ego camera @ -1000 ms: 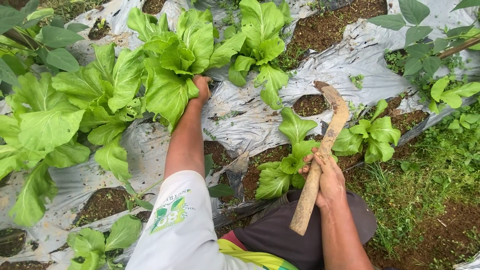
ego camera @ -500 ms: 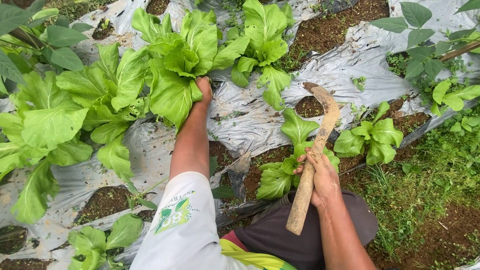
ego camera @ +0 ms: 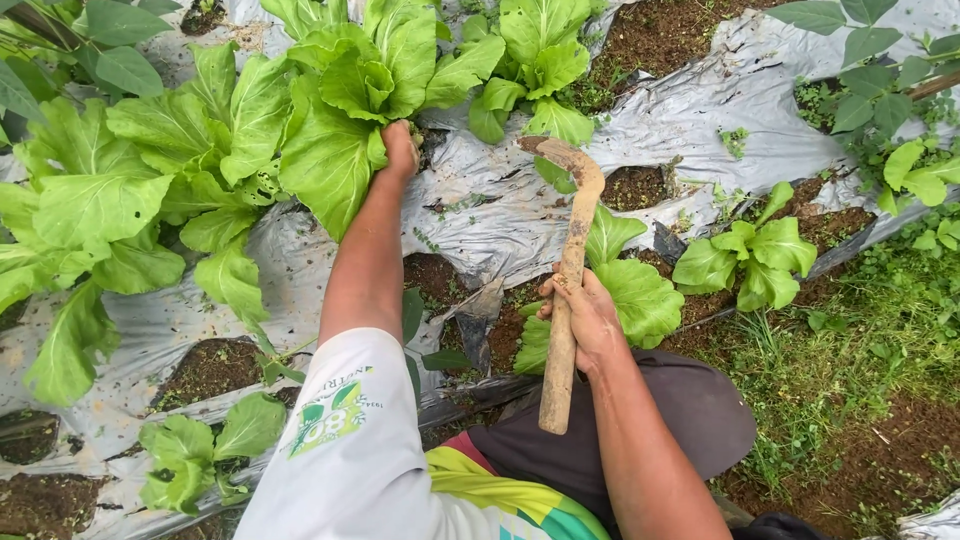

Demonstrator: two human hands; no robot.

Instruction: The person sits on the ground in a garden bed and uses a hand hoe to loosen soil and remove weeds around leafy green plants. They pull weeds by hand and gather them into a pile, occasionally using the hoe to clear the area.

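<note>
My left hand [ego camera: 400, 150] reaches forward and grips the base of a large leafy green plant [ego camera: 345, 110] growing through silver plastic mulch [ego camera: 480, 215]. My right hand [ego camera: 588, 318] is closed around the wooden handle of a muddy sickle [ego camera: 568, 265], held upright over my knee. The curved blade tip points left, above the mulch, a short way right of the left hand. A smaller green plant [ego camera: 630, 290] sits just behind the right hand.
More leafy plants [ego camera: 120, 200] fill the left side, with one [ego camera: 755, 260] to the right. A small seedling [ego camera: 195, 450] grows near my left elbow. Holes of bare soil [ego camera: 205, 370] dot the mulch. Grass and soil [ego camera: 860, 370] lie on the right.
The right hand has swung the sickle to the left, so its blade now sits closer to the left hand. The left hand keeps its grip on the plant's base.
</note>
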